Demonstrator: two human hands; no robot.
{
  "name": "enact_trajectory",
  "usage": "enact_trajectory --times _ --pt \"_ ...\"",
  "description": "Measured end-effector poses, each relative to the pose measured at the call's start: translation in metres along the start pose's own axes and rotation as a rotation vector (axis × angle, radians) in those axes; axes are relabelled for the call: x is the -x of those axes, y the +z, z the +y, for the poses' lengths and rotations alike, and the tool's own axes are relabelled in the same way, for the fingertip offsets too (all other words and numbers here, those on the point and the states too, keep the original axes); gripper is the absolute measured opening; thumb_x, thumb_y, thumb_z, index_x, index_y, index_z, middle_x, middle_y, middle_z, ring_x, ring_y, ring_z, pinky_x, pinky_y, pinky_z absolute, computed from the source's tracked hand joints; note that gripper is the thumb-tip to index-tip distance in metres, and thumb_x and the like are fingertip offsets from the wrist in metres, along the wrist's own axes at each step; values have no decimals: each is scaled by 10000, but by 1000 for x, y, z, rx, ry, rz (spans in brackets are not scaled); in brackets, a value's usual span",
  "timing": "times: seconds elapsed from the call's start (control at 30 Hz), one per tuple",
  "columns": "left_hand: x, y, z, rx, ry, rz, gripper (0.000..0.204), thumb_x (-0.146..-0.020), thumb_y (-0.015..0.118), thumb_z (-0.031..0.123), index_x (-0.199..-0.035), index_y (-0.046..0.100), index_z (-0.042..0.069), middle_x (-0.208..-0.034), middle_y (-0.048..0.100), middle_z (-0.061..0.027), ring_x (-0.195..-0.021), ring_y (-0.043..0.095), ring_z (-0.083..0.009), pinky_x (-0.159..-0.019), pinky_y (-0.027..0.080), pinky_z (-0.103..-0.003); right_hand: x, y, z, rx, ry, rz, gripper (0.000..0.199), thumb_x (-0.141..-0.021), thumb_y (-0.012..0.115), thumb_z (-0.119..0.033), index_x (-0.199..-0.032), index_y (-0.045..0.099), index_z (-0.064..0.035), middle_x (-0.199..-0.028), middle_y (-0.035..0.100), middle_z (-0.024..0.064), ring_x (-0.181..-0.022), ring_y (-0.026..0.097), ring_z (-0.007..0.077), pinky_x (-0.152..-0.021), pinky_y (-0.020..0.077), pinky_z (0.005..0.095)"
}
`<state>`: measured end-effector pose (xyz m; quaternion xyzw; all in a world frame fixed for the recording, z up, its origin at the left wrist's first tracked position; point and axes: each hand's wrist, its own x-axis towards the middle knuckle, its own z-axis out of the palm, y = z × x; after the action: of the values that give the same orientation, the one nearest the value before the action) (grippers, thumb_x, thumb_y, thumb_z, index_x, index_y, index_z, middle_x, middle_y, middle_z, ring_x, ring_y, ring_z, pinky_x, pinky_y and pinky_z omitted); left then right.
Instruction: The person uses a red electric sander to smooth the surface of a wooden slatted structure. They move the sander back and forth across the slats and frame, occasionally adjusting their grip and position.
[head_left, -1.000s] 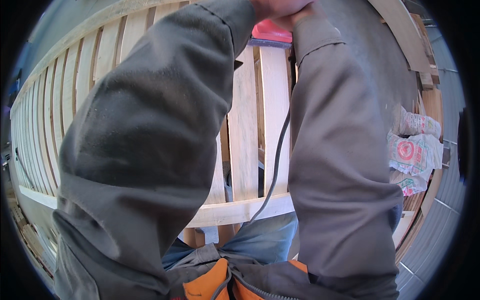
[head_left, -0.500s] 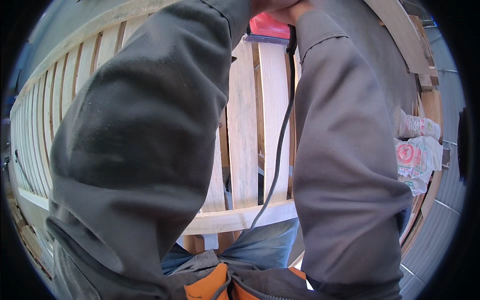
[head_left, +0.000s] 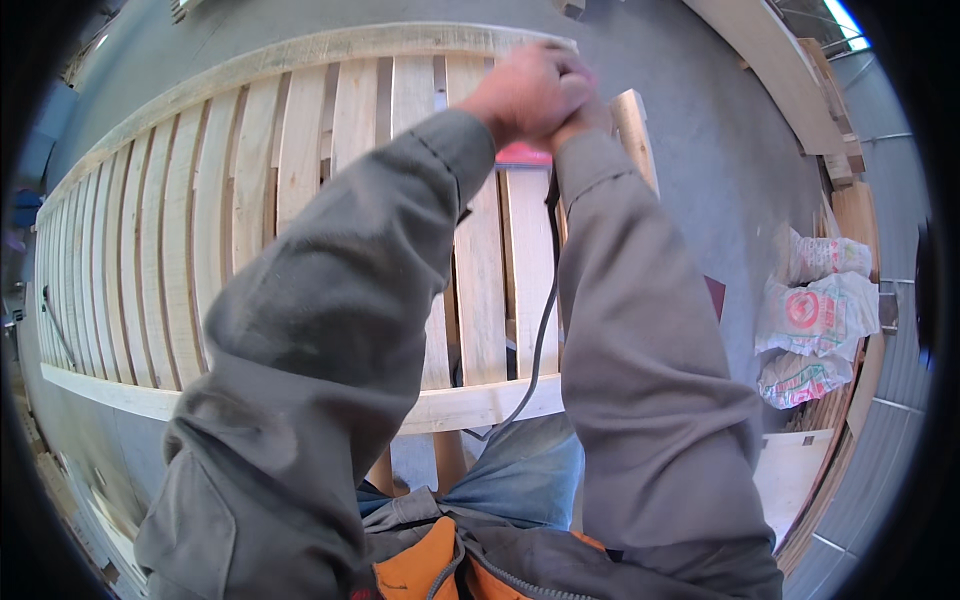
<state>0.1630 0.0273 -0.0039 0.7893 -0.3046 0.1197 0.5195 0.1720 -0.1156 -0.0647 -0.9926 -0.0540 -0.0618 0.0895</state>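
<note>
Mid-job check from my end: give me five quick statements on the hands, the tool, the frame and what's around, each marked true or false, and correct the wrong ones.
1. The left hand and right hand are close together at the red tool. True.
2. The slats of the wooden frame touch edge to edge. False: gaps separate them.
3. The dark cord passes between the two sleeves. True.
4. The white bags lie left of the wooden frame. False: they lie to its right.
5. Both sleeves are orange. False: they are grey.
</note>
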Motion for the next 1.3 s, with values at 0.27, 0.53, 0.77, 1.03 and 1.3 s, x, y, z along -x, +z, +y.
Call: enact_trajectory --times 0.27,0.53,0.77,1.03,1.3 --pt "75 29 80 75 32 16 316 -903 584 165 -1098 801 42 -1242 726 -195 -1258 631 -374 -1151 487 -452 106 -7 36 -113 83 -140 631 -1022 681 -362 -1586 476 -165 -1651 496 92 -1516 476 224 -1222 426 337" --pt "151 41 157 87 -129 -3 321 -924 597 175 -1147 797 61 -1340 672 -165 -1317 592 -367 -1177 460 -451 206 -1 1 -582 261 27 481 -980 722 -383 -1381 590 -152 -1311 725 111 -1186 731 298 -951 609 411" --pt "185 50 195 80 -201 -49 329 -922 599 162 -1169 793 62 -1349 667 -150 -1342 574 -359 -1180 453 -452 269 -41 -15 -211 125 22 439 -1004 687 -395 -1343 551 -151 -1281 716 111 -1134 745 325 -893 622 461" --pt "213 64 222 41 -162 -52 318 -916 610 170 -1151 793 55 -1319 683 -171 -1362 552 -385 -1174 459 -470 308 -41 -17 -274 187 23 412 -1029 650 -395 -1338 546 -143 -1250 656 97 -1054 729 324 -836 624 460" --pt "199 58 204 83 -155 -71 342 -889 623 102 -1187 781 44 -1364 667 -169 -1364 564 -378 -1192 436 -472 294 -29 -19 -345 144 92 453 -1011 665 -391 -1373 538 -152 -1244 654 126 -1056 742 334 -856 624 468"
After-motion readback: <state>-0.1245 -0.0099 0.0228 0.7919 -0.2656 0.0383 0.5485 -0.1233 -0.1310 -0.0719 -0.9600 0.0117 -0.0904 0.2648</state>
